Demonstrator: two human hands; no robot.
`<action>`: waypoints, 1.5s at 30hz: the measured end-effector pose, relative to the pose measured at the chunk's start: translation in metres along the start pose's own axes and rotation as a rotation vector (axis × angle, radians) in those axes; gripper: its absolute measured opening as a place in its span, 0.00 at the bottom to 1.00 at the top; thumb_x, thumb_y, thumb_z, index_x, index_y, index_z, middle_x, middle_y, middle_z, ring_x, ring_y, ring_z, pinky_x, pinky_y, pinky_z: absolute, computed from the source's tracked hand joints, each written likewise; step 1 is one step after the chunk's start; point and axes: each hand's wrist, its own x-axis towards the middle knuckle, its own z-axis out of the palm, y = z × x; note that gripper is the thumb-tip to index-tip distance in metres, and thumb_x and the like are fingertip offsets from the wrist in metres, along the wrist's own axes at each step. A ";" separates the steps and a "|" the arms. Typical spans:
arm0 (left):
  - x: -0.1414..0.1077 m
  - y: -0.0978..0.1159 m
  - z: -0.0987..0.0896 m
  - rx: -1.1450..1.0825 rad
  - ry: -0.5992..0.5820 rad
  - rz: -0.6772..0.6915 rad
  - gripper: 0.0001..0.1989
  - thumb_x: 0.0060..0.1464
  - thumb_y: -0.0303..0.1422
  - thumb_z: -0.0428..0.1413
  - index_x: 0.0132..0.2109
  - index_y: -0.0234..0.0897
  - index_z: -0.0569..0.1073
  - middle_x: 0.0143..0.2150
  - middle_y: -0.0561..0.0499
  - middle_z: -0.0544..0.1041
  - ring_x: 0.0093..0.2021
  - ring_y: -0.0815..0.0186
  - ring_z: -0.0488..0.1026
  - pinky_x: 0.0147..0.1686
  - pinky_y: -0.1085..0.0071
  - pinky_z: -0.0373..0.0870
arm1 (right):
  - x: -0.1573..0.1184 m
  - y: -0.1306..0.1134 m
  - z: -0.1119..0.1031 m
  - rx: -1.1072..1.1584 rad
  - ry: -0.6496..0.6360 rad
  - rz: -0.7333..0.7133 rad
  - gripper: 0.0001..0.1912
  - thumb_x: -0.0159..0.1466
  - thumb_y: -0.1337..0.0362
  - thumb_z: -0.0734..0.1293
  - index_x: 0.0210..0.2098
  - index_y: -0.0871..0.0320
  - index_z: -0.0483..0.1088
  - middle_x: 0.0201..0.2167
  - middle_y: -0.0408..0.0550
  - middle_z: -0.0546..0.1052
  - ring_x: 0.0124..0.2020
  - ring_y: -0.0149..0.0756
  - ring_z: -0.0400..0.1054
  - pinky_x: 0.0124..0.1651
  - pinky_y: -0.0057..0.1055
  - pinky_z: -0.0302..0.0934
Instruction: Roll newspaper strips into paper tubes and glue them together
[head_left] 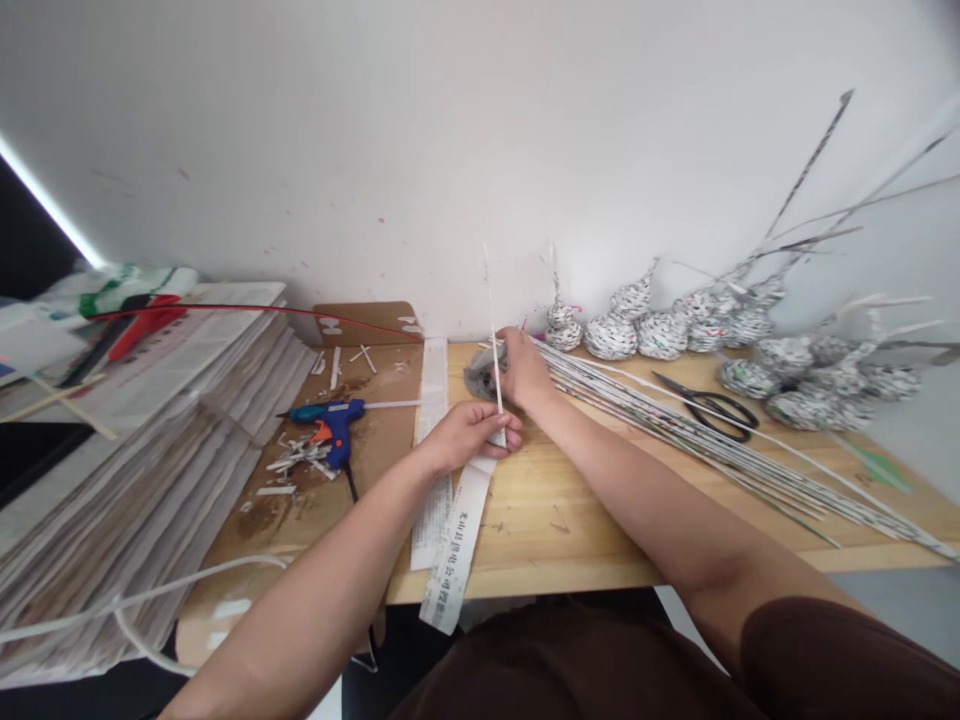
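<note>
My left hand pinches the lower end of a thin rolled paper stick that stands nearly upright. From the same grip a printed newspaper strip hangs down past the table's front edge. Just behind, my right hand touches a grey crumpled clump, perhaps a cloth or plastic. Its fingertips are mostly hidden, so whether they grip the clump is unclear. Another flat newspaper strip lies on the table under my left wrist.
A bundle of paper sticks stretches rightward beside black scissors. Woven paper gourds line the wall. At left lie a blue glue gun, paper scraps and a tall newspaper stack. A white cable loops in front.
</note>
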 end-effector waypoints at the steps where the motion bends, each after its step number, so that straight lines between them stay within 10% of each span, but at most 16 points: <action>1: 0.000 0.001 0.000 0.008 -0.007 -0.004 0.18 0.53 0.43 0.57 0.40 0.30 0.75 0.34 0.44 0.77 0.37 0.66 0.75 0.40 0.67 0.73 | -0.001 -0.001 0.001 0.023 -0.043 -0.060 0.25 0.58 0.69 0.63 0.55 0.64 0.62 0.50 0.61 0.70 0.50 0.47 0.64 0.52 0.39 0.56; 11: -0.001 0.001 0.000 0.049 -0.094 -0.023 0.19 0.52 0.45 0.57 0.39 0.31 0.76 0.35 0.44 0.77 0.37 0.65 0.74 0.38 0.68 0.72 | -0.022 0.003 0.010 -0.101 -0.381 -0.297 0.22 0.64 0.63 0.61 0.58 0.57 0.66 0.62 0.53 0.63 0.60 0.51 0.55 0.55 0.44 0.55; 18: -0.001 0.000 -0.001 0.032 -0.055 -0.045 0.19 0.53 0.44 0.57 0.40 0.31 0.75 0.35 0.45 0.77 0.37 0.65 0.75 0.40 0.66 0.72 | -0.006 0.009 0.018 -0.074 -0.323 -0.208 0.20 0.65 0.60 0.60 0.57 0.47 0.66 0.62 0.49 0.63 0.57 0.53 0.59 0.53 0.51 0.56; 25: 0.000 -0.002 -0.001 0.032 -0.052 -0.046 0.18 0.53 0.44 0.57 0.40 0.30 0.75 0.35 0.44 0.78 0.38 0.65 0.75 0.41 0.66 0.72 | -0.011 0.039 0.015 0.226 0.077 0.009 0.14 0.65 0.63 0.57 0.42 0.63 0.72 0.39 0.55 0.77 0.42 0.42 0.70 0.48 0.37 0.62; 32: 0.000 -0.003 -0.001 0.032 -0.043 -0.059 0.18 0.54 0.43 0.57 0.40 0.30 0.75 0.35 0.45 0.78 0.37 0.66 0.75 0.40 0.68 0.72 | 0.001 0.050 0.019 0.199 0.066 0.070 0.14 0.64 0.68 0.57 0.45 0.63 0.70 0.41 0.57 0.76 0.44 0.44 0.69 0.49 0.41 0.61; 40: 0.001 -0.004 -0.003 0.063 -0.077 -0.034 0.17 0.55 0.43 0.56 0.40 0.32 0.75 0.35 0.46 0.77 0.38 0.66 0.75 0.41 0.67 0.72 | -0.006 0.023 0.021 0.169 -0.084 -0.218 0.27 0.63 0.56 0.63 0.59 0.60 0.64 0.58 0.59 0.66 0.58 0.46 0.60 0.58 0.40 0.54; 45: 0.000 -0.003 -0.003 0.074 -0.069 -0.037 0.17 0.55 0.44 0.56 0.40 0.32 0.75 0.35 0.45 0.78 0.39 0.66 0.75 0.41 0.67 0.72 | -0.005 0.018 0.022 0.052 -0.138 -0.191 0.14 0.61 0.59 0.66 0.44 0.55 0.75 0.49 0.55 0.72 0.48 0.45 0.66 0.51 0.40 0.58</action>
